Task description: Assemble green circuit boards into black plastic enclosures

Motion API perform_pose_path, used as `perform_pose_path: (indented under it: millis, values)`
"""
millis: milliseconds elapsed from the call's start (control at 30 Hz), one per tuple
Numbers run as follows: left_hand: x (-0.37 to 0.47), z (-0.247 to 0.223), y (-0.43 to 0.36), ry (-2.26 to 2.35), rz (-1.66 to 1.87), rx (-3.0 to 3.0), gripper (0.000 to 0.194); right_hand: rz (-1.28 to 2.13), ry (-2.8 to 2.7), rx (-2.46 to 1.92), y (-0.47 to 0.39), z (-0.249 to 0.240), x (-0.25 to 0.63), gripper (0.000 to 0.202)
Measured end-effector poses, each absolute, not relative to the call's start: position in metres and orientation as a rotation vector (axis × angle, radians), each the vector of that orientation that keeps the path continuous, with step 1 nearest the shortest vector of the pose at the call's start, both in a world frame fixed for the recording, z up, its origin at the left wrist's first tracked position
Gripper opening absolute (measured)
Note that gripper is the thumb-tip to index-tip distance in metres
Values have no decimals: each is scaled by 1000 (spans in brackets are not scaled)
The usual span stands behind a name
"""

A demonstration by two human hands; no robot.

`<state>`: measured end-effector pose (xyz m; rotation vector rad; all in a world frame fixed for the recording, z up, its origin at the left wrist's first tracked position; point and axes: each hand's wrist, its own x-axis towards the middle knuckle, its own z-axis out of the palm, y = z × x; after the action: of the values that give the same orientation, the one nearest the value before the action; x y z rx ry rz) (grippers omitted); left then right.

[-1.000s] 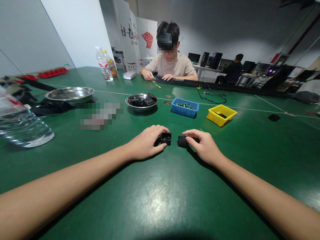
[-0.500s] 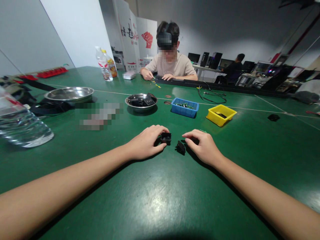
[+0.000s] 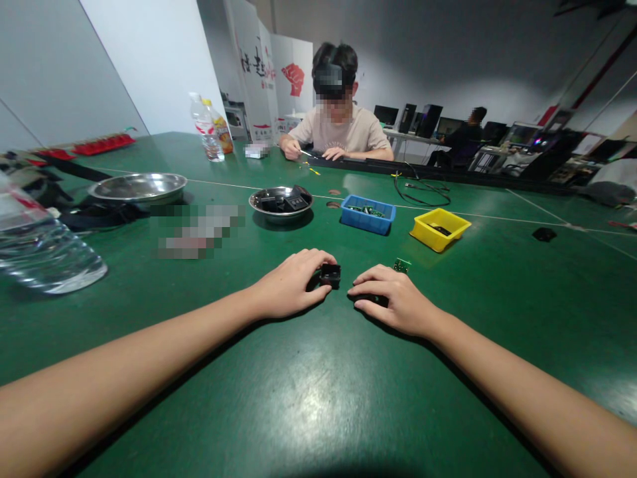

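My left hand [image 3: 296, 284] grips a small black open-topped housing [image 3: 331, 275] between thumb and fingers on the green table [image 3: 279, 398]. To its right, my right hand [image 3: 393, 299] lies low over the table, curled around a small black part [image 3: 375, 299] that is mostly hidden under the fingers. A small green circuit board [image 3: 402, 266] lies just beyond the knuckles of that hand.
Behind the hands stand a steel bowl [image 3: 281, 214] of black parts, a blue bin [image 3: 365, 222] of green boards and a yellow bin [image 3: 423, 236]. Water bottles, a steel dish [image 3: 137, 198] and a cable [image 3: 423, 199] lie around. A person sits opposite.
My right hand has come down and slightly left over the loose black part, covering most of it. More of the green board now shows. My left hand has stayed in place.
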<state>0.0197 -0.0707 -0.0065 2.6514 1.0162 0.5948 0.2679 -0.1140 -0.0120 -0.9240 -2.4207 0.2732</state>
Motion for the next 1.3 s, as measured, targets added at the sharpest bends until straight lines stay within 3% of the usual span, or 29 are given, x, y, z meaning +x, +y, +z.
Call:
perform_pose_path:
  millis: [500,833,1067,1300]
  values:
    - [20,-6,-71,1010,607,2644,31,204,-2603,-1020,-113,-8,274,41]
    - [20,-5,-71,1001,593,2637,32,113,-2435,-1077,-107,-12,274,37]
    - [20,-4,-71,1010,581,2636,32,-76,-2291,-1293,-114,-4,276,20]
    - [20,-5,-71,1003,608,2629,32,56,-2321,-1262,-118,-5,275,22]
